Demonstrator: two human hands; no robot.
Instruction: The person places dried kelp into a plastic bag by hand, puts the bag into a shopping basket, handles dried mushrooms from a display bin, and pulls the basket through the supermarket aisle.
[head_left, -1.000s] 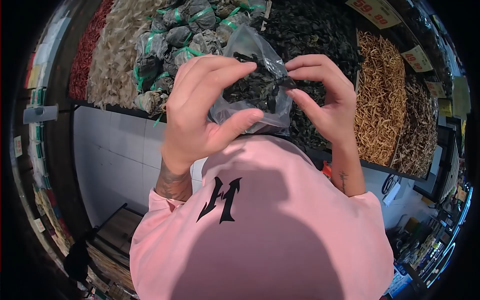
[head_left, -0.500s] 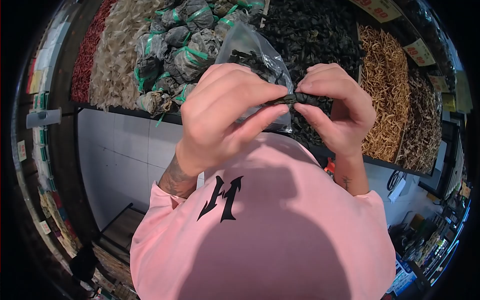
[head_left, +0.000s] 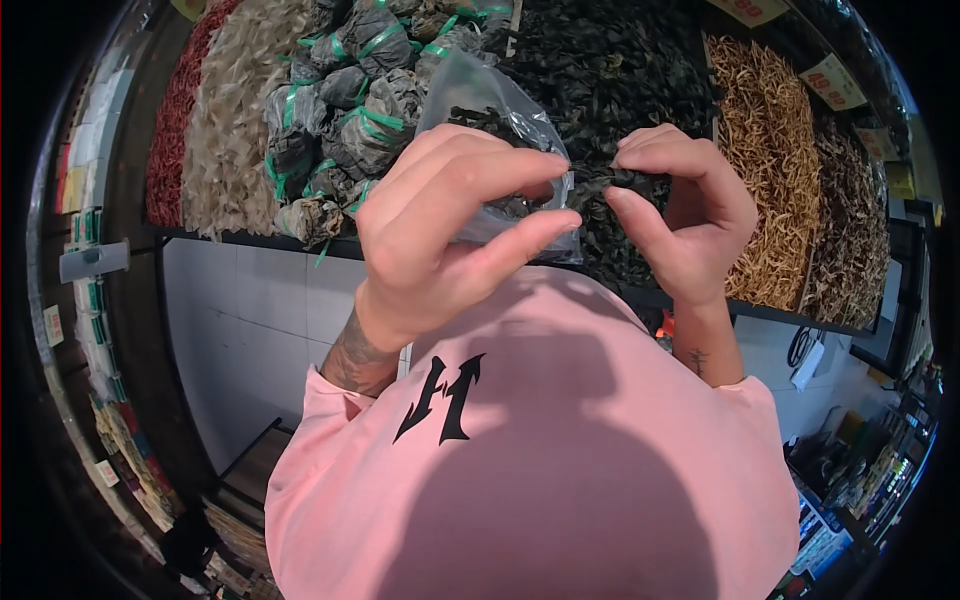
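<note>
Head view, nearest first: a pink shirt (head_left: 330, 480) fills the lower middle, and two bare hands reach out beyond it. The left hand (head_left: 430, 215) is open, its thumb and fingers curved towards each other with a gap between the tips. The right hand (head_left: 695, 215) is curled, its finger and thumb close to each other, and a dark leaf piece (head_left: 642, 181) shows inside the curl (whether it is truly pinched I cannot tell, since the heap behind is just as dark). Such a piece looks dry and very light, probably a bit leathery and apt to crack if bent hard, so a soft pinch near its middle with the fingertips should suit it. Just past the left hand, partly covered by it, stands a clear plastic bag (head_left: 458, 85) with more dark leaves inside; it looks thin, floppy and rather slippery, best taken by its upper edge. Behind it spreads the heap of dark leaves (head_left: 620, 70), with grey bundles (head_left: 380, 50) tied in green ribbon to the left and golden strips (head_left: 765, 170) to the right. Farther off, beyond the strips, a price card (head_left: 833, 83) stands tilted.
</note>
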